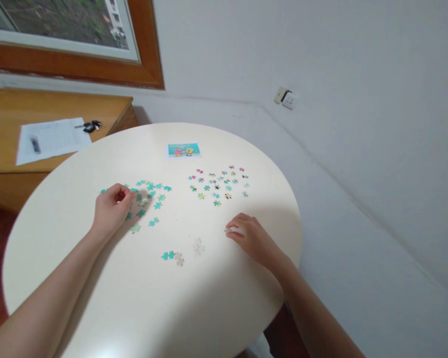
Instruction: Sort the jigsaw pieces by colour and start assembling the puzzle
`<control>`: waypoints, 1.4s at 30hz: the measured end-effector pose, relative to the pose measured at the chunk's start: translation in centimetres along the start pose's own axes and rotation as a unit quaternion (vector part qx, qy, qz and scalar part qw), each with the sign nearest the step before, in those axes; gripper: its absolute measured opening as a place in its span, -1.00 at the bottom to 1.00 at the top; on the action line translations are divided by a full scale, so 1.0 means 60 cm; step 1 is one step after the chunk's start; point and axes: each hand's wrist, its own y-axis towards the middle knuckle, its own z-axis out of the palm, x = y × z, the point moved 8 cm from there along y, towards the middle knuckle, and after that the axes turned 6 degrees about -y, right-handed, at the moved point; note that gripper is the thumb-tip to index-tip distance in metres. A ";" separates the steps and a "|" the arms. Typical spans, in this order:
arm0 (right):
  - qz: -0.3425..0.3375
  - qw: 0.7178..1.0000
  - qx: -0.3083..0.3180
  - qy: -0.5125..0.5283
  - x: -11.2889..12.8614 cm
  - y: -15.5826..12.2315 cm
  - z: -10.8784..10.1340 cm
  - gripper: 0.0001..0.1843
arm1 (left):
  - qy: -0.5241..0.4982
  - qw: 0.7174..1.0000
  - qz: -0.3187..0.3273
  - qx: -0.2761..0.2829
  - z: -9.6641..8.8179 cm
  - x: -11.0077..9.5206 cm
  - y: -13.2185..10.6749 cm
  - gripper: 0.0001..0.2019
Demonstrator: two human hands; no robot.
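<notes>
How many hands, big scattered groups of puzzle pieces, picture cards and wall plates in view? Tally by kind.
Left hand and right hand: 2
Mostly teal group and mixed-colour group of puzzle pieces: 2
Picture card: 1
Beige wall plate and white wall plate: 2
Total: 7

Open for passing: straight nearer from the picture card, down a bare lane between teal pieces on the left and multicoloured pieces on the right. Open too on tabletop left of the card. Blocked nearer-left by the left hand, nearer-right by the right hand; below the card, at the lane's near end, obstructed by stray pieces.
</notes>
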 end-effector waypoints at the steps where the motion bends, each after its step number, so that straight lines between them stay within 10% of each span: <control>1: -0.001 1.000 -0.005 -0.003 0.000 -0.001 0.003 -0.92 | 0.001 1.000 -0.005 -0.007 -0.003 0.003 0.002 -0.85; 23: -0.013 0.994 -0.079 0.077 -0.011 -0.002 -0.006 -0.86 | -0.011 1.000 -0.004 -0.009 -0.006 0.016 0.004 -0.85; 32: -0.052 0.992 -0.076 0.091 -0.030 -0.016 -0.012 -0.55 | -0.008 1.000 -0.004 -0.007 -0.004 0.014 0.002 -0.84; 42: 0.044 0.995 -0.026 0.084 -0.041 -0.007 -0.004 -0.90 | -0.017 1.000 -0.006 -0.014 -0.004 0.016 0.007 -0.80</control>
